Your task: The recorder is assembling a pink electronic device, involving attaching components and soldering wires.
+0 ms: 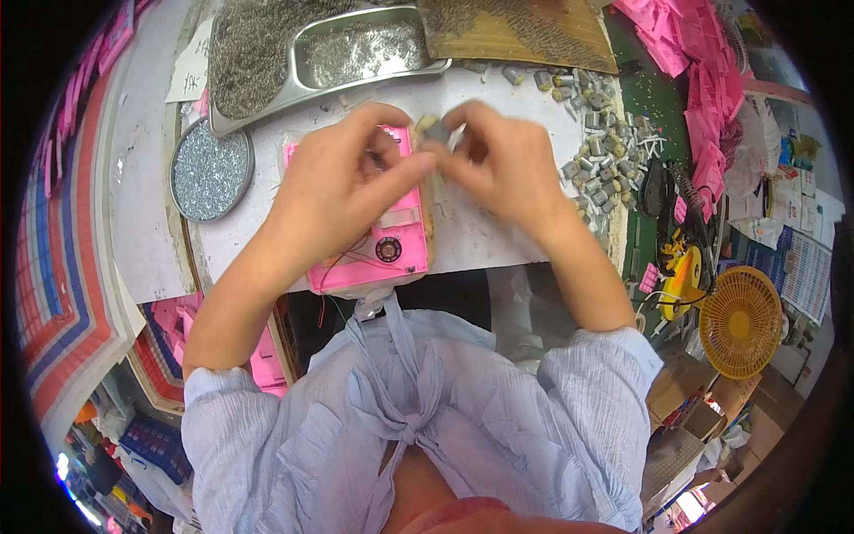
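My right hand (503, 160) pinches a small grey motor (436, 132) with a yellowish end between thumb and fingers, above the white work surface. Close beside it is my left hand (342, 182), its fingers curled and its thumb reaching to the right fingertips; what it holds, if anything, is hidden. Both hands are slightly blurred. Under them lies an open pink plastic housing (411, 245), with a round black part (388, 249) and thin wires near its front end. My left hand covers much of the housing.
Several loose grey motors (614, 142) are heaped at the right. A metal tray (307, 67) of small metal parts stands at the back, beside a cardboard sheet (534, 36). A round dish (212, 169) of tiny screws sits left. Pink housings and a yellow fan (740, 322) are farther right.
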`<state>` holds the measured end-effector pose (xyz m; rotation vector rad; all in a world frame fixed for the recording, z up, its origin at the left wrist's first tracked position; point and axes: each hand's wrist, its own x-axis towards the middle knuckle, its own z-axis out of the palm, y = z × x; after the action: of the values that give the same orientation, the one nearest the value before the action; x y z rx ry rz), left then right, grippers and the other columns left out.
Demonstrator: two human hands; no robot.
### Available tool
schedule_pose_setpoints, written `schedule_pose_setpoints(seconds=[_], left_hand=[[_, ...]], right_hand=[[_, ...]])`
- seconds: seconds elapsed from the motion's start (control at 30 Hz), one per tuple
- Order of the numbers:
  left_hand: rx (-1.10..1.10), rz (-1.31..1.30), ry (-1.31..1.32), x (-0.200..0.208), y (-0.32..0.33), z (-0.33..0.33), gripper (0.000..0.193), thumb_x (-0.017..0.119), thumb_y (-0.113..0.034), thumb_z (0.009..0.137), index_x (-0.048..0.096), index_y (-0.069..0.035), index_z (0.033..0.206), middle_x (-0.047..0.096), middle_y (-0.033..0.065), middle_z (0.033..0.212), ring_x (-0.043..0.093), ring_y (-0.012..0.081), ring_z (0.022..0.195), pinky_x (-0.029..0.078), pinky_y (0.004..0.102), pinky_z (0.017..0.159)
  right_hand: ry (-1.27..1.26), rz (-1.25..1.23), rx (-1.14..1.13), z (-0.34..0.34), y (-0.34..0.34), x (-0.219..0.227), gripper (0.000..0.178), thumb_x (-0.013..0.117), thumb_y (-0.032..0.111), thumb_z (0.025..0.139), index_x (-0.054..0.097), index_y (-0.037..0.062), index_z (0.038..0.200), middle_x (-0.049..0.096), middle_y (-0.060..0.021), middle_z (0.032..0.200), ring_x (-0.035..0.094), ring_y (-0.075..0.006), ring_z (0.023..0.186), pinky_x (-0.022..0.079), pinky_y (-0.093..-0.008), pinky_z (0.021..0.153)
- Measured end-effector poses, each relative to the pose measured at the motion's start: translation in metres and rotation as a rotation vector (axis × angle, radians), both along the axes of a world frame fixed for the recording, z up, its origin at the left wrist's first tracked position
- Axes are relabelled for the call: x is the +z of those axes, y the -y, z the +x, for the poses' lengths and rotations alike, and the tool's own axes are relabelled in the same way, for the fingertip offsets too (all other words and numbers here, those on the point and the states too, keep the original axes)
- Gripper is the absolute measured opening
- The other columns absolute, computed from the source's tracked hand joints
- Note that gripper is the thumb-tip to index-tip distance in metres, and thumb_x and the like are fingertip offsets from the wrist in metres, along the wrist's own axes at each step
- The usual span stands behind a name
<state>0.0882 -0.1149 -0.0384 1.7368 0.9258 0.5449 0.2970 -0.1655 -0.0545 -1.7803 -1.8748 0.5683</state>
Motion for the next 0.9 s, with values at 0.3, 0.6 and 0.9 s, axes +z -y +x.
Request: schedule_pose_setpoints(seconds=[0.3, 0.6, 0.9], left_hand=[[-0.581, -0.076, -0.15, 0.014, -0.01, 0.045, 0.02, 0.071, -0.018, 0.095, 0.063, 0.0, 0.089, 0.052, -0.0013, 0.067, 0.045, 0.0076, 0.063, 0.038, 0.0287, 0.055], [-0.232, 0.625, -0.252, -0.028, -0.118, 0.148, 0.028, 0.067, -0.029, 0.096, 0.074, -0.002, 0.101, 0.072, 0.0094, 0.078, 0.069, 0.0129, 0.074, 0.053, 0.0281, 0.067], [-0.303, 1.033, -0.2, -0.054, -0.135, 0.19, 0.009, 0.066, -0.015, 0.086, 0.068, -0.007, 0.09, 0.064, 0.0149, 0.092, 0.066, 0.0377, 0.084, 0.055, 0.0469, 0.072]], right_hand=[[-0.642, -0.168, 0.047, 0.04, 0.062, 0.013, 0.021, 0.076, 0.007, 0.086, 0.068, 0.0022, 0.105, 0.066, -0.0031, 0.078, 0.064, -0.0109, 0.072, 0.051, -0.0276, 0.067], [-1.163, -0.169, -0.088, 0.072, 0.089, -0.001, 0.047, 0.067, -0.005, 0.091, 0.055, -0.002, 0.136, 0.059, -0.0012, 0.093, 0.056, -0.0074, 0.085, 0.046, -0.0223, 0.076], [-1.226, -0.189, -0.086, 0.08, 0.101, -0.009, 0.043, 0.069, -0.003, 0.091, 0.06, -0.0026, 0.133, 0.057, -0.0002, 0.092, 0.053, -0.0071, 0.087, 0.044, -0.0216, 0.078]])
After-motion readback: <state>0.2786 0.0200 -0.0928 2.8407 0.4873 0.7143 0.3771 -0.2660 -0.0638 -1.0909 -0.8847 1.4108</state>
